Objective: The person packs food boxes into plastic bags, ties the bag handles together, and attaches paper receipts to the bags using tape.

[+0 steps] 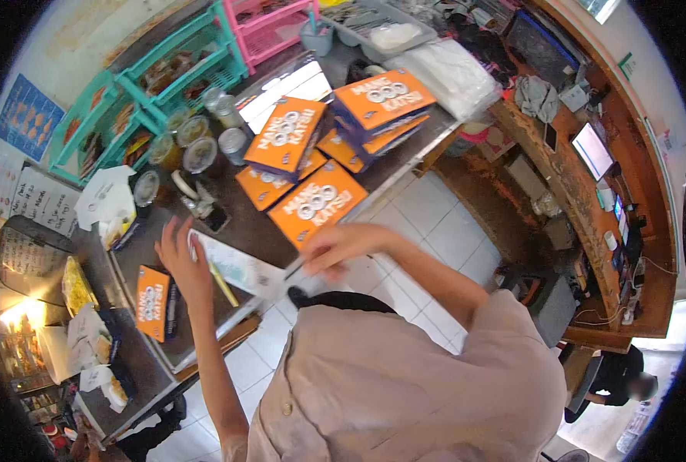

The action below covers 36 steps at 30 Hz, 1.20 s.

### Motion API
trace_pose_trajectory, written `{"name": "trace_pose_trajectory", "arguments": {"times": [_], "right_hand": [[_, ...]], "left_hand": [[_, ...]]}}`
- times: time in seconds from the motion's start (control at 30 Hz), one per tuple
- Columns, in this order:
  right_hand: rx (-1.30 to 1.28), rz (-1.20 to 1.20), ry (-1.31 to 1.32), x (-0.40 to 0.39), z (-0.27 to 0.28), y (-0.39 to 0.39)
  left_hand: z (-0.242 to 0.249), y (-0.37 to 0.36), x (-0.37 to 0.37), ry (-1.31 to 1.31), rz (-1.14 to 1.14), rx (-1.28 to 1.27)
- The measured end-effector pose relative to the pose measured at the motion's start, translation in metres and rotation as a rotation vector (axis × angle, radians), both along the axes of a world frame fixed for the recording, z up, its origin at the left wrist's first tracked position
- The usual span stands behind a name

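My left hand [181,254] is over the dark counter with its fingers spread, beside a long white paper slip [235,262]. A thin yellow stick-like item [224,285] lies by the slip. Curled and blurred, my right hand [341,248] is in front of the stacked boxes; a thin dark item shows at its fingertips, too small to name. Nearest to it is an orange box [318,203] printed "MANG KATSU". More such boxes [285,135] are piled behind, and another stack [384,98] stands to the right. A single box [153,302] is left of my left hand.
Lidded cups [199,154] stand behind the slip. Teal baskets [181,77] and a pink basket [270,35] line the wall. Opened food boxes [89,343] lie at the left under a lamp [31,254]. A wooden desk with a screen [592,152] is at the right; a person [620,377] is beyond.
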State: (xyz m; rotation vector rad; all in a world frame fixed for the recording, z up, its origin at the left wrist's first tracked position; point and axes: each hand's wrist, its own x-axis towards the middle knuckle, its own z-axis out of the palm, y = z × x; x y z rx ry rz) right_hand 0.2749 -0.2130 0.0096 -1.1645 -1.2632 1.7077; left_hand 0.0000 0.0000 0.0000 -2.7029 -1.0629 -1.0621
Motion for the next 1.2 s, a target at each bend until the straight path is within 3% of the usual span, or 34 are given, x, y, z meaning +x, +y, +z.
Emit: {"name": "trace_pose_trajectory", "arguments": {"times": [0.03, 0.07, 0.1, 0.17, 0.23, 0.3, 0.37, 0.43, 0.5, 0.57, 0.63, 0.73, 0.83, 0.9, 0.97, 1.0, 1.1, 1.2], "right_hand": [[-0.007, 0.0, 0.002, 0.0, -0.001, -0.002], [-0.056, -0.261, 0.017, 0.019, -0.019, -0.025], [-0.134, -0.52, -0.035, 0.097, -0.029, -0.104], [-0.156, -0.982, -0.141, 0.162, -0.049, -0.152], [-0.098, -1.102, -0.179, 0.246, -0.077, -0.174], [-0.094, -1.084, -0.38, 0.325, -0.072, -0.181], [0.175, -0.965, -0.971, 0.438, -0.109, -0.173], [0.629, -0.905, -1.366, 0.512, -0.118, -0.14], [0.73, -0.784, -1.638, 0.539, -0.091, -0.116], [0.691, -0.503, -1.701, 0.575, -0.088, -0.09], [0.519, -0.096, -1.529, 0.629, -0.11, -0.061], [0.574, 0.056, -1.46, 0.653, -0.087, -0.039], [0.655, -0.166, -1.343, 0.669, -0.08, -0.043], [0.537, -0.355, -1.118, 0.669, -0.074, -0.053], [0.466, -0.448, -0.884, 0.665, -0.057, -0.063], [0.386, -0.429, -0.828, 0.662, -0.041, -0.071], [0.372, -0.298, -0.562, 0.66, -0.055, -0.1], [0.579, -0.241, -0.776, 0.663, -0.112, -0.111]], "left_hand": [[0.016, -0.011, 0.023, 0.007, -0.065, 0.072], [0.03, -0.025, 0.044, 0.006, -0.13, 0.072], [0.014, -0.094, 0.112, -0.109, -0.195, 0.006], [0.01, -0.138, 0.154, -0.119, -0.266, -0.048], [0.008, -0.182, 0.185, -0.196, -0.268, -0.119], [0.004, -0.217, 0.209, -0.188, -0.324, -0.339], [0.003, -0.242, 0.244, -0.201, -0.342, -0.513], [0.002, -0.26, 0.298, -0.219, -0.404, -0.65], [0.005, -0.271, 0.374, -0.248, -0.513, -0.747], [-0.008, -0.278, 0.464, -0.247, -0.631, -0.672], [-0.037, -0.283, 0.556, -0.211, -0.733, -0.8], [-0.062, -0.276, 0.676, -0.081, -0.661, -0.555], [-0.096, -0.251, 0.752, 0.106, -0.448, -0.358], [-0.116, -0.228, 0.765, 0.167, -0.558, -0.576], [-0.105, -0.217, 0.767, 0.12, -0.484, -0.544], [-0.097, -0.216, 0.766, 0.105, -0.444, -0.53], [-0.07, -0.216, 0.771, -0.037, -0.354, -0.821], [-0.073, -0.209, 0.783, -0.205, -0.407, -0.744]]}}
